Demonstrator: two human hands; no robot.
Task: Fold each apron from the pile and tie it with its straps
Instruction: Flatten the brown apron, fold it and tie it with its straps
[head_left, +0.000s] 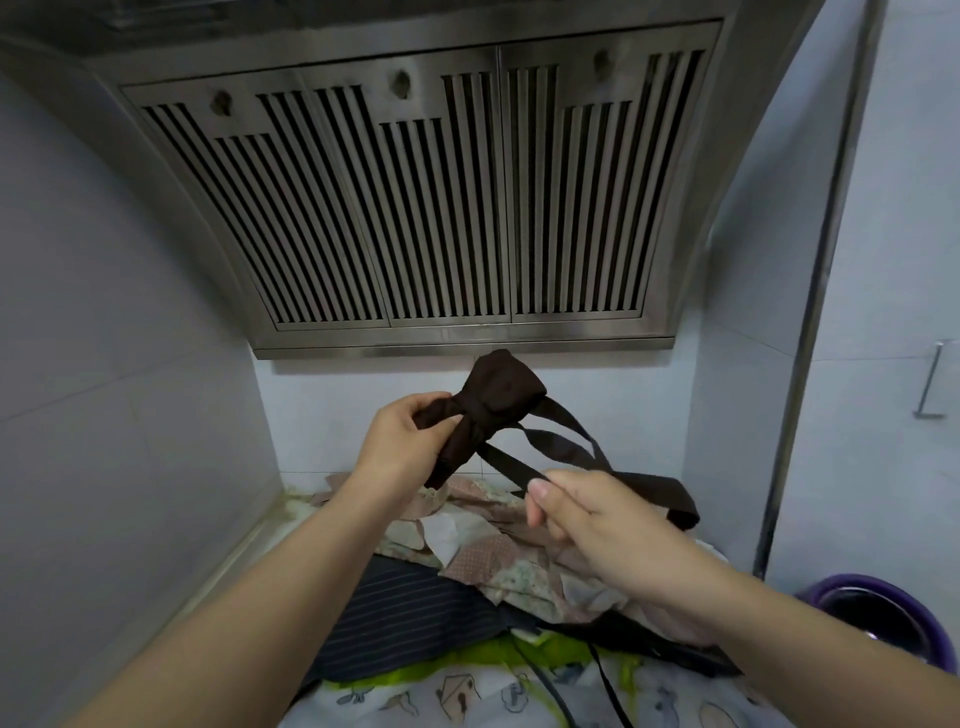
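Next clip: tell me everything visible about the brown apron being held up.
The brown apron is dark, matte cloth, folded into a small bundle cinched round its middle, so its top flares. It is held tilted in the air above the pile, below the hood. The left hand grips its lower end; the right hand pinches one strap pulled taut from the bundle. A second strap loops rightward and drapes down.

**Tiled alcove under a steel hood**

A wide stainless-steel range hood with slatted vents (415, 208) is mounted on the far wall and fills the upper view. Pale grey-blue tiled walls (104, 312) are seen at left, far and right. A vertical metal pipe (821, 260) is fixed along the right wall, with a small metal hook (930, 384) further right. A round purple plastic basin (883, 618) is set at near right.
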